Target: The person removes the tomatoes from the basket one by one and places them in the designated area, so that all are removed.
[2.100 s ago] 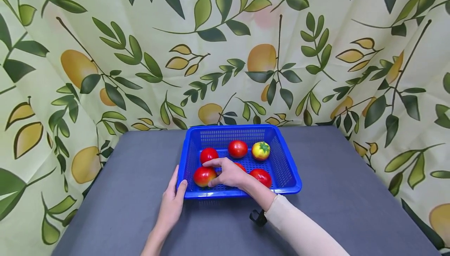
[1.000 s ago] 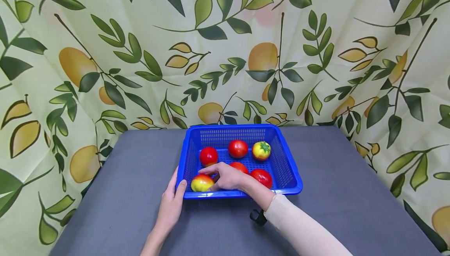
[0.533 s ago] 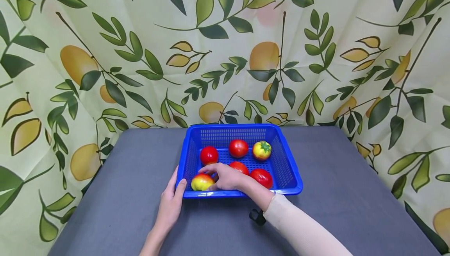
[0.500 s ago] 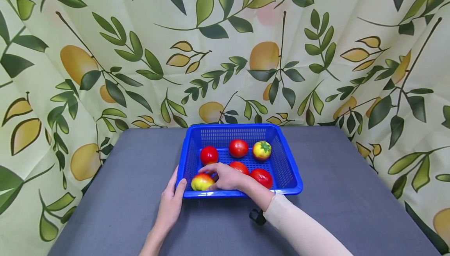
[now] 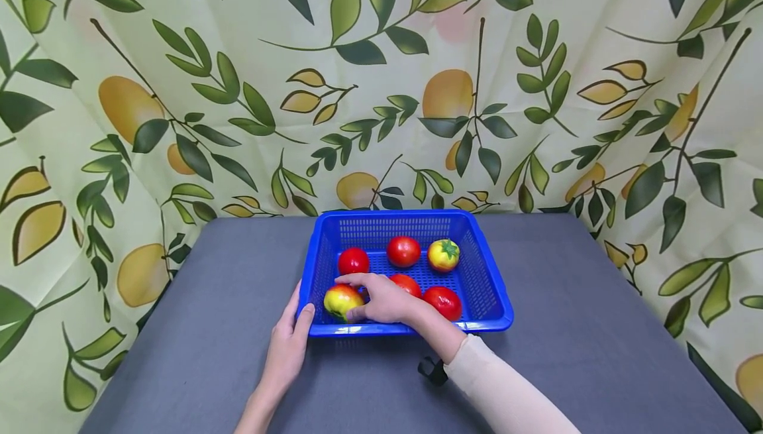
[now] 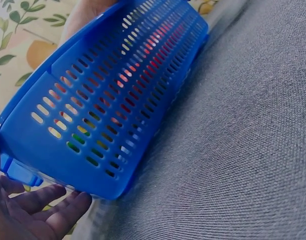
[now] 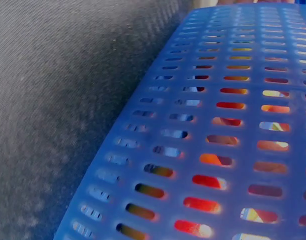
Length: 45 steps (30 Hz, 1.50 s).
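- Head view: your right hand point(image 5: 381, 298) pinched the yellow-red tomato point(image 5: 342, 301) between fingers and thumb, near-left inside the blue basket point(image 5: 499, 288).
- Tomato had rolled; green now showed low.
- Your left hand point(image 5: 287, 344) gripped basket's side.
- Probably turning, not lifting.

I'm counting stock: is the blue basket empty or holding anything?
Not empty: at least six fruits, red to yellow, show inside the basket.

basket point(image 5: 357, 330) — on table point(image 5: 566, 275) | six fruits point(image 5: 403, 252) — inside basket | cloth point(image 5: 381, 122) behind table
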Each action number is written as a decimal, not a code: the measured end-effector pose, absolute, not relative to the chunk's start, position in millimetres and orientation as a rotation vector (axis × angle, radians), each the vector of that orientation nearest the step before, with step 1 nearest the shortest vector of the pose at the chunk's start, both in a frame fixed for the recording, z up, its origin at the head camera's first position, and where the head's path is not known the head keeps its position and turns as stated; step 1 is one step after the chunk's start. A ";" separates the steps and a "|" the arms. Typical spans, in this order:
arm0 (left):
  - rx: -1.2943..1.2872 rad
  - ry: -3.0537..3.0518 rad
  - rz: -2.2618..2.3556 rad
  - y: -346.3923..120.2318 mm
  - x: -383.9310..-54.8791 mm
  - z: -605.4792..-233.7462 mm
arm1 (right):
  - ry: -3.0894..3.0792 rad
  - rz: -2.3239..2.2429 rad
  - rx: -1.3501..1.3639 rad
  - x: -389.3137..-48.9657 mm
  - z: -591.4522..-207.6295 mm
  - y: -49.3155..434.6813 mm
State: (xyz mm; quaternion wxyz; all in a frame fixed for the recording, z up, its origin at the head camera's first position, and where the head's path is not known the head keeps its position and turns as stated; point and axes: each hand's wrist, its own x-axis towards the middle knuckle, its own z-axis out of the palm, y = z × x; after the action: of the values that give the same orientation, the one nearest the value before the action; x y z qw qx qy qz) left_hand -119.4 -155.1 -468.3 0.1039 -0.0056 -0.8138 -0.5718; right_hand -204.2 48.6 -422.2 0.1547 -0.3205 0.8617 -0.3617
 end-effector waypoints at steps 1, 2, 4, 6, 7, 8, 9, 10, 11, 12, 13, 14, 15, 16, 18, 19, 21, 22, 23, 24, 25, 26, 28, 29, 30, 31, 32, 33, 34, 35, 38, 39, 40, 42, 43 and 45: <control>-0.015 -2.399 -1.691 -155.1 -119.4 -468.0 | 2.480 -1.034 -0.924 -204.0 -421.9 48.6; -0.015 -2.400 -1.696 -155.1 -119.3 -467.9 | 2.493 -1.027 -0.930 -203.9 -421.9 48.6; -0.011 -2.401 -1.708 -155.1 -119.2 -467.4 | 2.513 -1.017 -0.941 -203.3 -421.4 48.7; -0.013 -2.408 -1.714 -154.9 -118.9 -466.5 | 2.526 -1.015 -0.951 -202.8 -421.1 48.9; -0.017 -2.414 -1.713 -154.7 -118.8 -466.2 | 2.530 -1.017 -0.957 -202.7 -421.1 49.0; -0.019 -2.417 -1.714 -154.5 -118.6 -465.8 | 2.535 -1.020 -0.961 -202.3 -420.8 49.2; -0.020 -2.418 -1.715 -154.5 -118.5 -465.4 | 2.536 -1.028 -0.965 -202.0 -420.3 49.4; -0.022 -2.419 -1.714 -154.5 -118.4 -465.1 | 2.535 -1.036 -0.972 -201.9 -420.0 49.6; -0.023 -2.418 -1.713 -154.6 -118.3 -464.9 | 2.535 -1.045 -0.977 -201.8 -419.6 49.8; -0.023 -2.418 -1.713 -154.6 -118.3 -464.9 | 2.537 -1.051 -0.979 -201.7 -419.5 50.0; -0.025 -2.418 -1.710 -154.7 -118.4 -465.1 | 2.539 -1.058 -0.982 -201.6 -419.2 50.2; -0.024 -2.417 -1.710 -154.9 -118.4 -465.1 | 2.539 -1.065 -0.985 -201.4 -419.0 50.3; -0.026 -2.416 -1.709 -155.1 -118.6 -465.4 | 2.539 -1.071 -0.987 -201.5 -419.1 50.4; -0.026 -2.418 -1.706 -155.4 -118.9 -465.8 | 2.541 -1.075 -0.987 -201.4 -419.1 50.4; -0.020 -2.424 -1.704 -155.5 -119.4 -466.6 | 2.541 -1.084 -0.984 -200.9 -418.8 50.5; -0.017 -2.426 -1.703 -155.6 -119.7 -467.2 | 2.540 -1.088 -0.987 -200.9 -419.0 50.5; -0.016 -2.431 -1.703 -155.7 -119.4 -466.9 | 2.537 -1.093 -0.984 -200.6 -419.3 50.1; -0.014 -2.435 -1.701 -155.6 -119.2 -466.8 | 2.534 -1.096 -0.982 -200.3 -419.3 50.0; -0.013 -2.438 -1.700 -155.6 -118.9 -466.7 | 2.531 -1.098 -0.982 -200.2 -419.7 49.9; -0.016 -2.440 -1.698 -155.6 -118.6 -466.6 | 2.529 -1.100 -0.983 -200.3 -420.3 49.9; -0.018 -2.444 -1.694 -155.7 -118.3 -466.3 | 2.527 -1.104 -0.982 -200.3 -420.6 49.7; -0.019 -2.446 -1.691 -155.6 -118.0 -465.9 | 2.523 -1.108 -0.978 -200.1 -420.6 49.6; -0.015 -2.451 -1.685 -155.5 -118.0 -466.0 | 2.521 -1.112 -0.975 -200.2 -420.9 49.7; -0.015 -2.452 -1.681 -155.4 -118.0 -466.2 | 2.522 -1.115 -0.972 -200.3 -420.9 49.8; -0.013 -2.452 -1.681 -155.3 -118.0 -466.1 | 2.523 -1.116 -0.969 -200.3 -420.7 49.8; -0.010 -2.453 -1.680 -155.2 -118.0 -466.1 | 2.524 -1.117 -0.965 -200.5 -420.7 49.8; -0.007 -2.452 -1.680 -155.1 -117.9 -466.2 | 2.527 -1.118 -0.961 -200.4 -420.7 50.1; -0.006 -2.456 -1.680 -155.0 -117.9 -466.1 | 2.531 -1.120 -0.955 -200.5 -420.6 50.3; -0.005 -2.459 -1.682 -154.9 -118.0 -466.0 | 2.532 -1.127 -0.948 -200.7 -420.6 50.7; -0.003 -2.462 -1.682 -154.8 -118.1 -466.1 | 2.535 -1.133 -0.943 -200.9 -420.5 51.1; 0.001 -2.468 -1.683 -154.7 -118.6 -466.1 | 2.535 -1.153 -0.927 -201.8 -420.2 52.2; 0.000 -2.470 -1.682 -154.8 -118.9 -466.3 | 2.532 -1.164 -0.921 -202.1 -420.0 52.5; -0.001 -2.465 -1.681 -154.9 -119.1 -466.5 | 2.526 -1.177 -0.918 -202.4 -420.1 52.8; 0.003 -2.458 -1.674 -155.4 -119.5 -467.5 | 2.511 -1.214 -0.914 -202.5 -419.5 53.1; 0.004 -2.455 -1.667 -155.7 -119.6 -468.0 | 2.499 -1.241 -0.910 -202.4 -419.2 53.4; 0.010 -2.450 -1.657 -155.9 -119.6 -469.0 | 2.470 -1.322 -0.887 -201.8 -418.6 54.8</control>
State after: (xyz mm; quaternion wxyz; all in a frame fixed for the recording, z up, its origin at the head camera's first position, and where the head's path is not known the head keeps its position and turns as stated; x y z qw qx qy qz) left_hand -119.6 -155.9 -469.0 0.0918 0.0035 -0.8248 -0.5580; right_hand -201.8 54.8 -418.6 0.1016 -0.3002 0.8362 -0.4476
